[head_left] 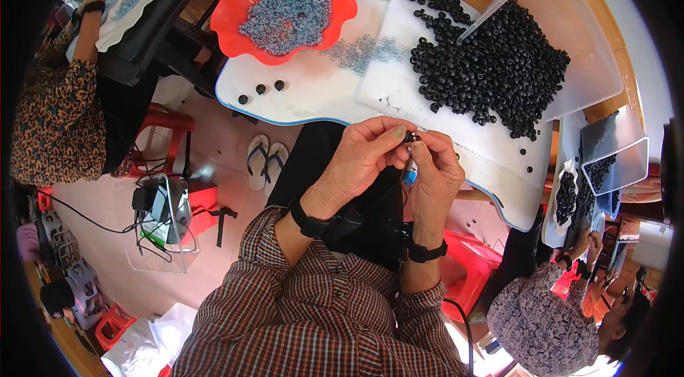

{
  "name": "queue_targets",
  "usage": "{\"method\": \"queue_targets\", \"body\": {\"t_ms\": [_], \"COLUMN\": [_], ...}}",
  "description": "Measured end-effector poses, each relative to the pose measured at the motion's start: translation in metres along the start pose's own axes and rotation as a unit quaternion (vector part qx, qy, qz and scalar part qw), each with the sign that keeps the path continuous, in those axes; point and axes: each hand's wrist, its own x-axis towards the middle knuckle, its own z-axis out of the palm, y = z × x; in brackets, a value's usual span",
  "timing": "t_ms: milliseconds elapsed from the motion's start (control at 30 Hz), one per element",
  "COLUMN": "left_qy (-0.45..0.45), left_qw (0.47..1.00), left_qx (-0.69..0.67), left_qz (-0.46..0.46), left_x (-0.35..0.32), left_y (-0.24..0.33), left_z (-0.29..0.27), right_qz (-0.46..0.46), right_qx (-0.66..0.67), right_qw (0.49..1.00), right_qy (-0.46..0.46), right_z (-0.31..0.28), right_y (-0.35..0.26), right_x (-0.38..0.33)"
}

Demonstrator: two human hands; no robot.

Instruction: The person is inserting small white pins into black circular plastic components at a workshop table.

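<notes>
- left hand, right hand: grip pinched on one black piece, by the worktop edge
- three pieces sit apart (perhaps done)
- seemingly left: the black pile

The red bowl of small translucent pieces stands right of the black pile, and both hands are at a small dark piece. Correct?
Wrong side: the head view shows the red bowl left of the black pile. The translucent pieces, and left hand and right hand at the dark piece, are correct.

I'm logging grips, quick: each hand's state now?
Left hand: closed, pinching a small black piece.
Right hand: closed on the same piece, grip partly hidden.
</notes>
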Motion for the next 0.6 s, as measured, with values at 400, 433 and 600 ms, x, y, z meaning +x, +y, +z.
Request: {"method": "queue_targets", "body": {"t_ms": [400, 433, 600], "left_qy": [0.016, 0.02, 0.028], "left_qw": [0.997, 0.995, 0.991], "left_qx": [0.066, 0.088, 0.123], "left_qz": [0.029, 0.039, 0.055], "left_x": [-0.0013, -0.0018, -0.0049], "left_y": [-0.0013, -0.0009, 0.0028], "left_z": [0.0027, 0.0034, 0.0064], "right_qz": [-0.013, -0.022, -0.048], "right_qx": [-0.038, -0.055, -0.061], "right_qw": [0.999, 0.998, 0.997], "right_qy": [-0.006, -0.009, -0.019], "right_z": [0.0001, 0.0, 0.0041], "right_y": [-0.0012, -0.0013, -0.0069], "right_x": [0.0004, 0.0005, 0.0006]}}
